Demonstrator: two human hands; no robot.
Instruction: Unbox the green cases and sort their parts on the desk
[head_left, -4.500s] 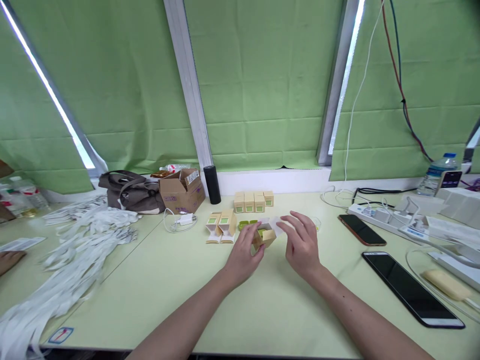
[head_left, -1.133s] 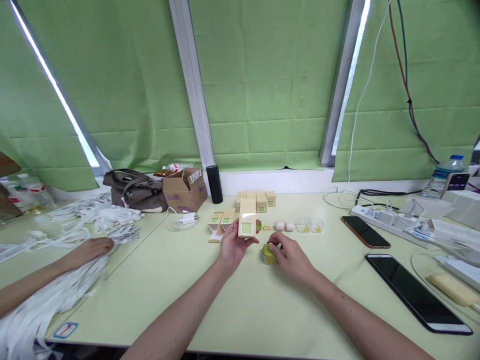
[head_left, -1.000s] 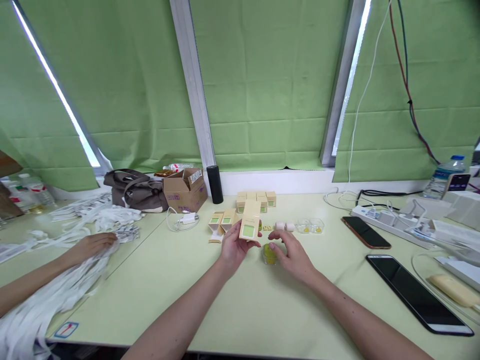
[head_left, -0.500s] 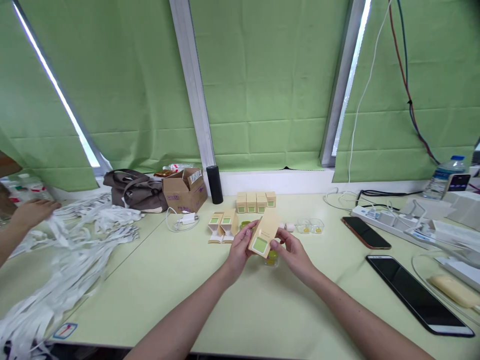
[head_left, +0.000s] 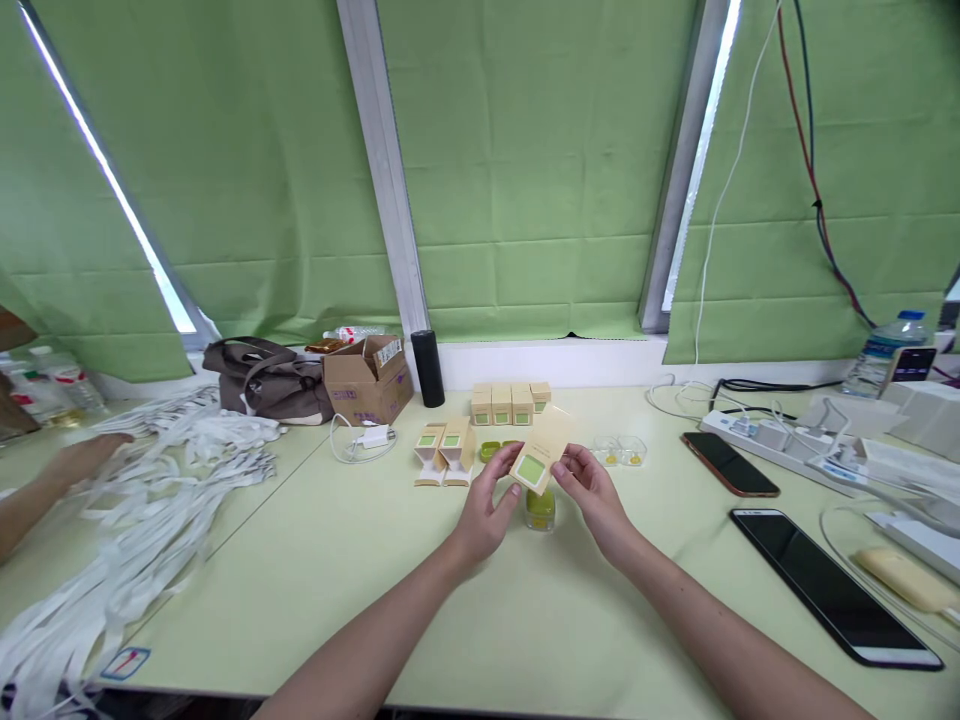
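Observation:
Between my two hands is a small tan cardboard box (head_left: 546, 447) with a green square on its lower face, tilted above the table. My left hand (head_left: 487, 508) grips its left edge, fingers behind and thumb near the lower corner. My right hand (head_left: 596, 492) pinches the right edge. Just beneath the box stands a small clear jar with a yellow-green lid (head_left: 540, 510). Green lids (head_left: 490, 451) lie behind my left hand, partly hidden. Two opened tan boxes (head_left: 444, 452) stand to the left, and clear cups with yellow bits (head_left: 620, 452) sit to the right.
Several closed tan boxes (head_left: 511, 403) line the back. Left are a carton (head_left: 367, 382), a black cylinder (head_left: 428, 369), a grey bag (head_left: 266, 385) and white straps (head_left: 150, 530) with another person's hand (head_left: 90, 455). Right are two phones (head_left: 832, 590), (head_left: 731, 464) and a power strip (head_left: 780, 452).
The tan box has moved slightly up and right and turned, showing more of the jar below. My left thumb has shifted lower. The other person's hand has moved down and right over the straps.

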